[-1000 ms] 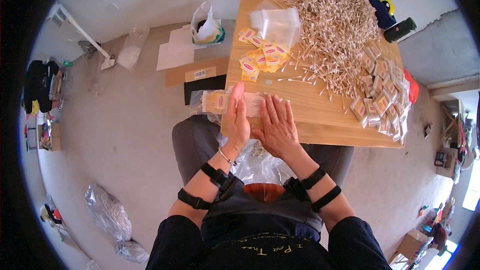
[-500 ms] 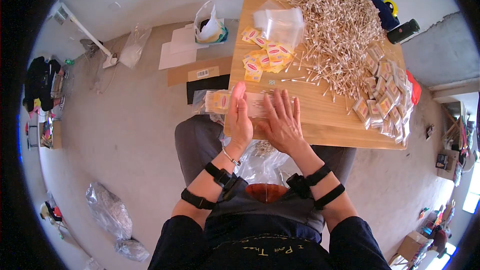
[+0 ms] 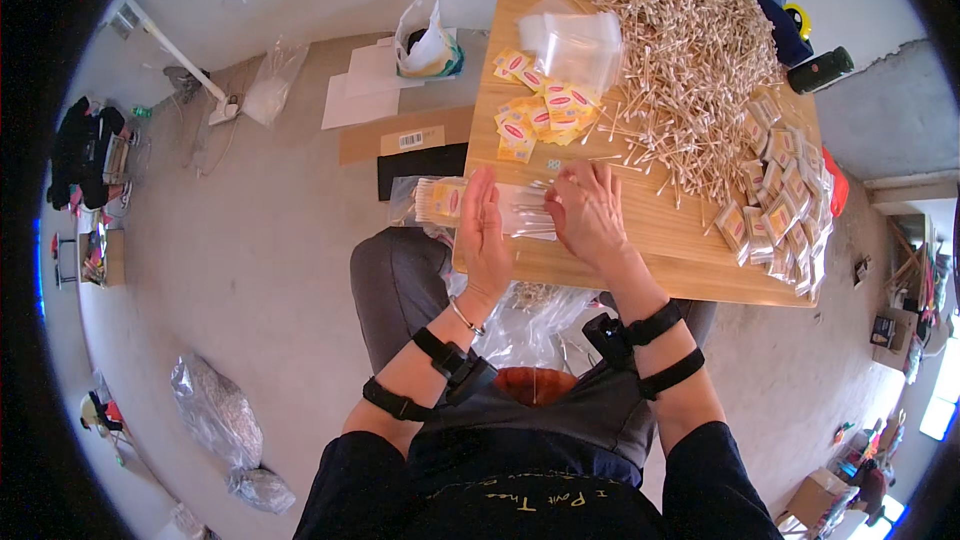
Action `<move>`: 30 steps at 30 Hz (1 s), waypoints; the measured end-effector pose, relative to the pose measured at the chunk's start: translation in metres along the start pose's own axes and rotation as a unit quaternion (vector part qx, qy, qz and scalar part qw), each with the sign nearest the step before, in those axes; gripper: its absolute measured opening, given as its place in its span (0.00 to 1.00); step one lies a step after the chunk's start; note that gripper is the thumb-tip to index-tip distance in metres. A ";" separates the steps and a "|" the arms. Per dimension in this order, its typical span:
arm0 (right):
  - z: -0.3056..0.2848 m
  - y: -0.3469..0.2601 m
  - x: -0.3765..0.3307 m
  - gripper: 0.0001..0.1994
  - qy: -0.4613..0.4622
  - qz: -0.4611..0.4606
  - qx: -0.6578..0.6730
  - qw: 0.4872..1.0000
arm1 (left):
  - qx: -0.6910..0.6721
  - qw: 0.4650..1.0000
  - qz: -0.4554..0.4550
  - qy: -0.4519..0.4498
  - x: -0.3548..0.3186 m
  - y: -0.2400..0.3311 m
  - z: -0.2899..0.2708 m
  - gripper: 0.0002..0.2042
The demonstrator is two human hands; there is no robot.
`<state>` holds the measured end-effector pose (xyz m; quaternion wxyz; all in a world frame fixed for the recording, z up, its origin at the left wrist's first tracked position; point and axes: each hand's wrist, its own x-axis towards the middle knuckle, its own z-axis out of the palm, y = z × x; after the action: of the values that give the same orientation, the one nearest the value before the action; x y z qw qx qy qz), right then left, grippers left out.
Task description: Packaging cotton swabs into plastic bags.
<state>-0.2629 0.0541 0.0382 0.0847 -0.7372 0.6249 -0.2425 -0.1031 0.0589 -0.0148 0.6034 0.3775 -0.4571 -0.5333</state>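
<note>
My left hand (image 3: 485,240) stands on edge at the table's near left corner, its fingers stretched out straight. Its palm edge rests across a clear plastic sleeve. Left of that hand, a bundle of cotton swabs with a yellow card (image 3: 437,200) pokes out past the table edge. To the right of it, loose cotton swabs (image 3: 528,212) lie on the sleeve. My right hand (image 3: 592,212) has its fingers curled together over the right ends of these swabs, gripping at them; its fingertips are partly hidden.
A large heap of cotton swabs (image 3: 690,70) covers the table's far part. Yellow cards (image 3: 540,118) and clear bags (image 3: 580,45) lie at its left, filled packs (image 3: 790,200) at its right. A clear plastic bag (image 3: 530,325) hangs over my lap.
My right hand has gone from flat, spread fingers on the swabs to curled fingers at their right ends, moving slightly right. My left hand stays in place. The view has shifted a little.
</note>
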 end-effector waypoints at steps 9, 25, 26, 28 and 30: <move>0.001 0.000 0.002 0.04 -0.034 -0.071 -0.072 0.994 | 0.011 1.000 0.019 -0.008 0.001 -0.003 -0.002 0.22; -0.028 -0.012 -0.026 0.07 -0.045 0.210 0.544 0.811 | 0.161 0.986 0.015 -0.050 0.000 0.027 0.014 0.18; -0.030 -0.014 -0.028 0.07 -0.041 0.209 0.545 0.811 | 0.162 0.985 0.018 -0.052 0.001 0.033 0.016 0.18; -0.036 -0.016 -0.033 0.07 -0.039 0.213 0.623 0.752 | 0.117 0.988 0.019 -0.096 0.003 0.054 0.027 0.16; -0.038 -0.016 -0.039 0.07 -0.035 0.213 0.626 0.749 | 0.122 0.987 0.016 -0.107 0.001 0.063 0.033 0.16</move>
<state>-0.2707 0.1019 0.0684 0.5985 -0.3749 0.4704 -0.5291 -0.1156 0.0682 0.0550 0.5088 0.3817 -0.5866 -0.5014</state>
